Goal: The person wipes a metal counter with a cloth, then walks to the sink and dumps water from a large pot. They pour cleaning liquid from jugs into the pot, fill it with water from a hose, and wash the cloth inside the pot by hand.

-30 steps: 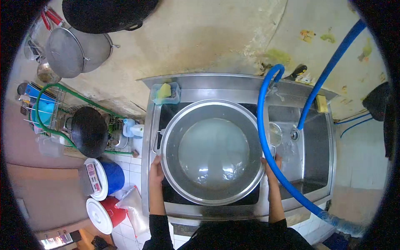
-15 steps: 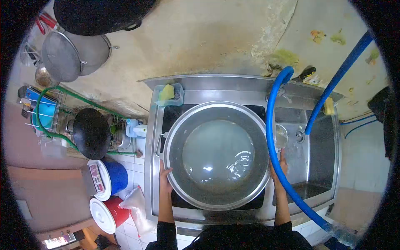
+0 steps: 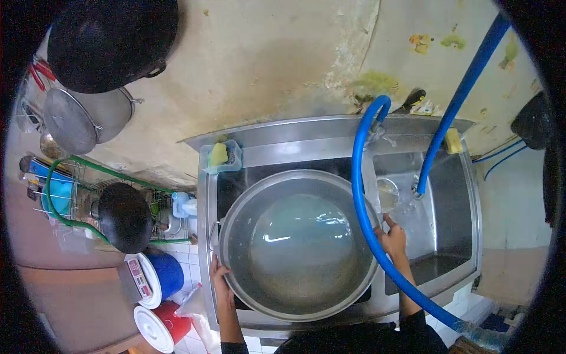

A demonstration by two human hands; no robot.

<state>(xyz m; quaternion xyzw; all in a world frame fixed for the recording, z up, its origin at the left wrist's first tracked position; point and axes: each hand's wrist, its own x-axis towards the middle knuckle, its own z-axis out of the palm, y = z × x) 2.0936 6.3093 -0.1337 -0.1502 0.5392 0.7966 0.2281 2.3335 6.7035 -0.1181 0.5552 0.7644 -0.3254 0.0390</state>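
A large round metal pot [image 3: 300, 304] with cloudy water [image 3: 303, 236] in it stands in the left part of the steel sink unit. My left hand [image 3: 221, 282] grips its left side low down, below the loop handle [image 3: 213, 236], with the thumb by the rim. On the opposite side my right hand [image 3: 392, 237] holds the pot's right wall, partly behind a blue hose [image 3: 361, 203], its index finger stretched toward the basin. The fingertips under the pot are hidden. Beside the right hand, a round translucent item [image 3: 387, 194] lies in the basin [image 3: 433, 212].
A clear box [image 3: 221, 164] with a yellow sponge stands at the back left corner. On the left are a wire rack with a black wok [image 3: 124, 217], a blue bucket [image 3: 167, 275] and a red bucket [image 3: 175, 321]. Strainers [image 3: 73, 121] hang on the wall.
The view has shifted, so the pot and sink sit lower in the picture. Reflections on the water have changed shape. Both hands remain at the pot's sides.
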